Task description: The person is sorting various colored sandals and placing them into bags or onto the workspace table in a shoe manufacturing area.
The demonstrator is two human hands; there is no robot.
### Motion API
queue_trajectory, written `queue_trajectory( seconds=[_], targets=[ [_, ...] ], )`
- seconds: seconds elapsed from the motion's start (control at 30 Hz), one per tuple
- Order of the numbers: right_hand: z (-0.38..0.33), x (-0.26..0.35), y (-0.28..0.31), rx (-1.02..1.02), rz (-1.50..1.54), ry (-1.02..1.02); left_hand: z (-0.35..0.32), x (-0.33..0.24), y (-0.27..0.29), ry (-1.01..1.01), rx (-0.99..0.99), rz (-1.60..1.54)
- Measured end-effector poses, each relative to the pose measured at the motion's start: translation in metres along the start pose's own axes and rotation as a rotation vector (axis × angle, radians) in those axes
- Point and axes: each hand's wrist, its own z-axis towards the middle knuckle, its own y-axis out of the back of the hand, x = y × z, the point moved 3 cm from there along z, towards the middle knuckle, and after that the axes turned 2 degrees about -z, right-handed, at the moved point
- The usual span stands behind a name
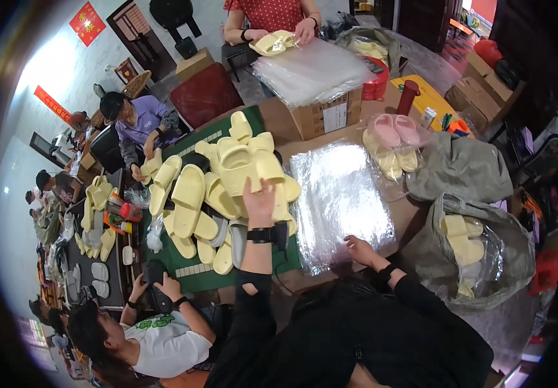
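Observation:
At the near edge of a heap of pale yellow slippers, my left hand [259, 202] is closed on a yellow slide slipper [240, 169], its fingers partly hidden by the sole. More yellow slippers [188, 194] lie piled to the left, with a few grey ones among them. My right hand [361, 251] is at the lower right part of a stack of clear plastic bags [337, 194]. Its fingers are apart and slightly bent, with nothing visible in them. Whether the fingertips touch the top bag is hard to make out.
Behind the bags stands a cardboard box [327, 118] topped with more clear bags [314, 71]. Bagged pink slippers [396, 129] lie at the right, near a woven sack [479, 258] holding yellow slippers. Co-workers handle slippers at the far side [272, 44] and at the left [156, 291].

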Motion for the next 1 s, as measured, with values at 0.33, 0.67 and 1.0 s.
queue_trajectory(
  seconds=[0.33,0.67,1.0],
  targets=[
    [0.019,0.025,0.032,-0.236,0.287,0.108,-0.068,0.121,-0.029,0.301,0.001,0.047],
    [0.018,0.042,0.069,-0.344,0.843,0.160,-0.088,0.182,0.001,0.529,-0.092,0.021],
    [0.028,0.008,0.063,-0.380,0.871,0.084,-0.064,0.198,0.038,0.680,0.149,0.498]
  ],
)
